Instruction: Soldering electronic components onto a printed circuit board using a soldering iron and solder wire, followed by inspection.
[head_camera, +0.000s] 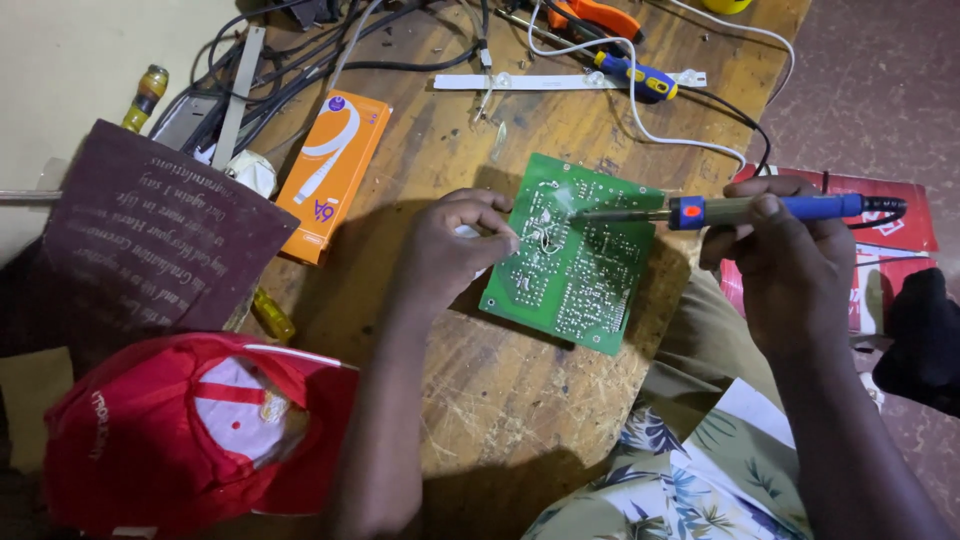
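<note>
Resting flat on the scarred wooden table (520, 400), the green rectangular circuit board (575, 255) lies between both hands. The left hand (450, 245) pinches its left edge. The right hand (790, 250) clenches a blue-handled soldering iron (740, 210), whose long axis points leftward, its tip over the board's upper middle.

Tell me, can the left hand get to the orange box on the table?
Probably yes. The left hand rests at the edge of the green circuit board, and the orange box lies close beside it on the wooden table, with only bare wood between them.
</note>
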